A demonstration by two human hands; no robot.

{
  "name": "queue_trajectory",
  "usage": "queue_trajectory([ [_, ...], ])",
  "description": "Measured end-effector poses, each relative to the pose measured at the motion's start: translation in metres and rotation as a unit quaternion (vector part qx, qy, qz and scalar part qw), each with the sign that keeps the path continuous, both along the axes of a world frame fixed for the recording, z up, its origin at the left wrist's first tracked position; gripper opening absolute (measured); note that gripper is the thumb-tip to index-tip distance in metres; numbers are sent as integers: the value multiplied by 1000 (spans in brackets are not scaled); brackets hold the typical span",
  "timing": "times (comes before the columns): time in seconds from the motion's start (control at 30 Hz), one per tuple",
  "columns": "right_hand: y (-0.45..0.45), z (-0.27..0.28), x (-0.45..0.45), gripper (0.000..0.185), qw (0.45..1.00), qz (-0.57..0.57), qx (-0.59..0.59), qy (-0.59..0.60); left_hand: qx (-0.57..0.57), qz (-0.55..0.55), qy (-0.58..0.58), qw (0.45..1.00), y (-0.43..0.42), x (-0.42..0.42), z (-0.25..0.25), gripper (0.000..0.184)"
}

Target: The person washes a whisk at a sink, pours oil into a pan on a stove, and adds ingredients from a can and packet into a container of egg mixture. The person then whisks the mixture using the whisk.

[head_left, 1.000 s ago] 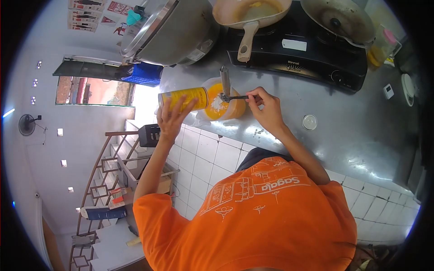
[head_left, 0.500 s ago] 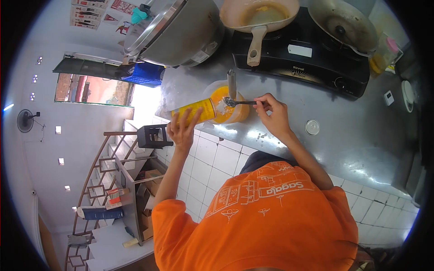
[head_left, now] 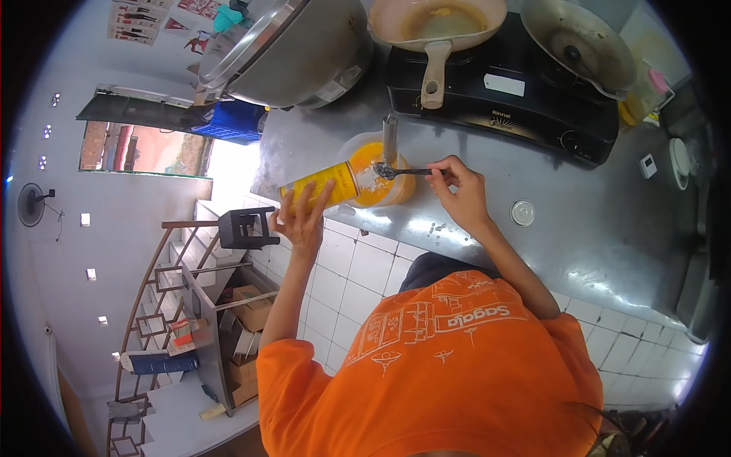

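Note:
My left hand [head_left: 304, 222] is wrapped round a yellow can [head_left: 323, 187], tilted nearly on its side with its mouth toward the bowl. In my right hand [head_left: 461, 190] I pinch the handle of a dark spoon [head_left: 413, 172], whose head is over the bowl beside the can's mouth. The pale, see-through bowl [head_left: 351, 145] holds a yellow-orange liquid [head_left: 373, 197]. White powder [head_left: 368, 177] shows between the can and the spoon. A metal handle [head_left: 391, 137] stands up out of the bowl; its lower end is hidden.
Behind the bowl, a black gas stove [head_left: 525, 126] carries a cream frying pan [head_left: 434, 74] and a worn metal pan [head_left: 582, 47]. A large grey pot [head_left: 324, 61] stands at the back left. A round silvery lid [head_left: 522, 213] lies on the steel counter [head_left: 586, 244], right of my right hand.
The view has shifted slightly. The can in my left hand has moved a little left, away from the spoon, and white powder now shows more spread out between them.

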State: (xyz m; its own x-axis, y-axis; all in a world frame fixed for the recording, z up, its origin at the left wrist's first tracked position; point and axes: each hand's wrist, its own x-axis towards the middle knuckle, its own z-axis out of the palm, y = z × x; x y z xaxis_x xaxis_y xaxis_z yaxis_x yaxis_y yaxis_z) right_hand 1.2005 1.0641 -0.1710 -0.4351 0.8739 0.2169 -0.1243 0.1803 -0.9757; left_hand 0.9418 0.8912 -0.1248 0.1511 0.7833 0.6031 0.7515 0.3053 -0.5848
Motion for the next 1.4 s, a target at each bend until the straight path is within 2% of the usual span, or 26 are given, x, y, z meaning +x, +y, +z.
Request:
queue_trajectory([
  [0.07,0,1,-1,6,1000,0,7,-2,-47,54,-34,997,-1,4,1,60],
  [0.17,-1,4,-1,6,1000,5,-6,-4,3,12,-9,1000,-3,-7,-5,61],
  [0.37,-1,1,-6,7,1000,-1,12,6,-50,26,18,998,-1,-13,5,63],
  [0.5,-1,2,-6,7,1000,2,11,-3,-8,8,17,1000,14,-13,22,62],
  [0.6,0,0,-6,6,1000,-3,22,8,-65,-5,52,996,25,-10,36,65],
  [0.67,1,-1,-5,6,999,-15,21,21,-154,-30,164,974,30,-10,43,78],
  [0.7,2,-2,-4,6,999,-12,20,23,-203,-7,217,955,30,-8,51,85],
  [0.83,2,-8,-1,6,999,-26,-6,35,-197,-15,228,953,51,11,75,79],
  [0.9,2,-12,0,6,999,-28,-7,41,-277,-46,169,945,63,13,89,76],
  [1.03,1,-12,-1,6,998,-23,-5,55,-307,-103,139,936,83,10,105,76],
  [1.07,2,-12,0,6,998,-21,-6,56,-307,-103,141,935,84,12,105,76],
  [1.13,4,-12,0,7,998,-24,-2,55,-346,-61,47,935,89,15,109,74],
  [1.27,6,-9,3,7,999,-15,-8,45,-290,-28,78,953,89,-1,111,78],
  [1.33,5,-11,3,7,998,-20,-7,54,-259,18,-111,959,75,-9,111,77],
  [1.4,5,-12,0,7,998,-18,-5,68,-224,12,-219,950,60,-21,106,78],
])
